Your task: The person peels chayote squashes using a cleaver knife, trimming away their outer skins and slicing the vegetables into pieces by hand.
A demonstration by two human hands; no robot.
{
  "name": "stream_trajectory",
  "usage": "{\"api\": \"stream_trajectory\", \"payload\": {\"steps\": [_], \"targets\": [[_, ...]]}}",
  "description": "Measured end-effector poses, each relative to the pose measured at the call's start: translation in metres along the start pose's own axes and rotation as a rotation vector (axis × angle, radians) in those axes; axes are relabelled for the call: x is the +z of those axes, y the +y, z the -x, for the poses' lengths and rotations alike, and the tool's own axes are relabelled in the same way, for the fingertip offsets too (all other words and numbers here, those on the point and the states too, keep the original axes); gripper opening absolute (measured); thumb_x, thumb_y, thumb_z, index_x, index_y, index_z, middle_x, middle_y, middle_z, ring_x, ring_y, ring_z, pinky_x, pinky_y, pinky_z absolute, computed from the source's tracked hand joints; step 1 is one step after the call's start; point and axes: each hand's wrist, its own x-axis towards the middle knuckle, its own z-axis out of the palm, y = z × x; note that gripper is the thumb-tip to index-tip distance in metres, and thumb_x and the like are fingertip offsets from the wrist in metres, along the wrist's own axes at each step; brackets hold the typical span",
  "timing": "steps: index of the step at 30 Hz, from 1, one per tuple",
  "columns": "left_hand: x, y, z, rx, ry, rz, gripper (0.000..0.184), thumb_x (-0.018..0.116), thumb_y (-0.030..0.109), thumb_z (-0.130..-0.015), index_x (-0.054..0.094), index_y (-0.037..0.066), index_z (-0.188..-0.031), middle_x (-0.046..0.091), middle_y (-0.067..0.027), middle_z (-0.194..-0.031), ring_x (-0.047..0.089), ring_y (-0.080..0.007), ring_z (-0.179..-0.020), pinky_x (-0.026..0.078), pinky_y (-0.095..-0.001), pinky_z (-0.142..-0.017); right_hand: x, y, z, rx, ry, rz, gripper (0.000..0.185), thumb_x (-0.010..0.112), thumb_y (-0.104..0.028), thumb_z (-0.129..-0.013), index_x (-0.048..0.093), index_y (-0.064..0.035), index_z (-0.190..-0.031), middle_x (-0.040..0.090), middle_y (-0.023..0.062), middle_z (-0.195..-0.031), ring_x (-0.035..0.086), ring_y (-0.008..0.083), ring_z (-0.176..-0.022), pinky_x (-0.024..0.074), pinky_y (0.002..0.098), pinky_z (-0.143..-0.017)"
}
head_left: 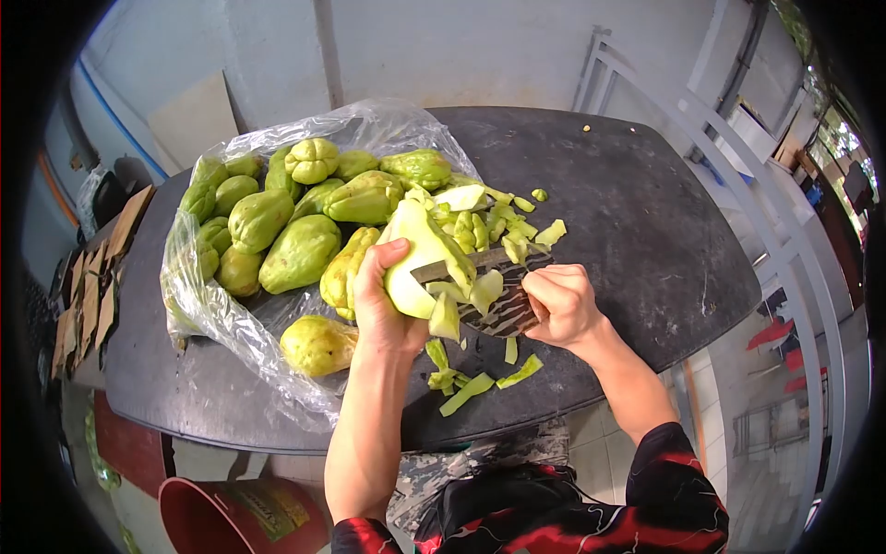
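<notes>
The wearer's black-and-red shirt (591, 522) lies nearest, with camouflage-patterned cloth (517, 445) showing between it and the table edge. From the sleeves, two bare forearms reach over the dark table (600, 194). The left one rises almost straight up; the right one slants inward from the lower right, bent at the elbow.

The left hand (380, 300) cups a partly peeled chayote (417, 242) from its near left side, thumb laid along the flesh and fingers wrapped underneath, mostly out of sight. The chayote is held above the table at the bag's right edge, its skin pared to pale green. The right hand (563, 303) is curled into a fist, knuckles up, around what appears to be the handle of a knife (487, 258); its grip hides that end. The blade points left, its tip against the chayote, with cut pieces hanging beside it.

A clear plastic bag (189, 295) lies spread open at left, heaped with whole green chayotes (303, 251); one yellower chayote (318, 346) rests apart near its front edge. Peelings (468, 394) lie on the table below the hands, and more are heaped beyond them. On the floor at lower left stands a red bucket (189, 517) with a label; its contents cannot be made out.
</notes>
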Motion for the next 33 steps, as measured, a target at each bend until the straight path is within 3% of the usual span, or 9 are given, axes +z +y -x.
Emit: {"api": "stream_trajectory", "payload": {"steps": [4,7,14,21,24,33], "targets": [[-0.007,0.000,-0.004,0.003,-0.104,0.011,0.060,0.065,0.028,-0.078,0.057,0.000,-0.131,0.066,-0.0134,-0.111,0.065,-0.0251,-0.096,0.055,-0.0375,-0.087,0.000,0.006,0.001,0.102,0.011,0.000,0.025,0.070,-0.008,-0.065,0.045,-0.0085,-0.063,0.052,0.0039,-0.052,0.057,0.0217,-0.047,0.0423,0.0328,-0.043],[-0.004,-0.001,-0.002,-0.059,-0.207,0.003,0.071,0.058,0.023,-0.079,0.040,-0.001,-0.143,0.059,-0.0179,-0.123,0.063,-0.0272,-0.105,0.055,-0.0395,-0.089,-0.005,0.010,0.003,0.048,0.019,-0.018,0.027,0.070,-0.009,-0.064,0.043,-0.0078,-0.063,0.046,0.0039,-0.049,0.053,0.0235,-0.043,0.0411,0.0336,-0.043],[-0.003,0.000,-0.002,-0.016,-0.180,-0.062,0.074,0.056,0.023,-0.078,0.038,-0.006,-0.144,0.058,-0.0201,-0.125,0.063,-0.0275,-0.107,0.055,-0.0381,-0.091,-0.004,-0.003,-0.001,-0.068,0.012,-0.081,0.027,0.068,-0.006,-0.057,0.041,-0.0086,-0.061,0.044,0.0027,-0.049,0.051,0.0222,-0.043,0.0397,0.0324,-0.043],[-0.008,-0.007,-0.005,0.008,-0.316,-0.089,0.081,0.056,0.024,-0.075,0.035,-0.009,-0.146,0.059,-0.0202,-0.125,0.064,-0.0255,-0.104,0.054,-0.0346,-0.090,-0.005,0.006,0.004,-0.001,0.041,-0.029,0.026,0.068,-0.005,-0.060,0.042,-0.0078,-0.061,0.046,0.0038,-0.049,0.052,0.0222,-0.043,0.0399,0.0334,-0.042],[-0.004,-0.006,-0.005,0.012,-0.197,-0.129,0.080,0.056,0.024,-0.076,0.036,-0.009,-0.146,0.059,-0.0196,-0.124,0.062,-0.0255,-0.107,0.052,-0.0346,-0.092,-0.005,-0.001,-0.002,-0.057,0.028,-0.086,0.025,0.066,-0.005,-0.061,0.041,-0.0082,-0.061,0.044,0.0029,-0.049,0.050,0.0220,-0.042,0.0394,0.0331,-0.042],[-0.004,-0.001,-0.003,0.022,-0.227,-0.108,0.077,0.057,0.021,-0.076,0.038,-0.009,-0.144,0.058,-0.0209,-0.127,0.062,-0.0271,-0.109,0.052,-0.0351,-0.093,-0.003,-0.001,-0.001,-0.013,0.033,-0.054,0.025,0.066,-0.005,-0.058,0.041,-0.0092,-0.060,0.046,0.0019,-0.049,0.052,0.0214,-0.043,0.0406,0.0332,-0.043]]}}
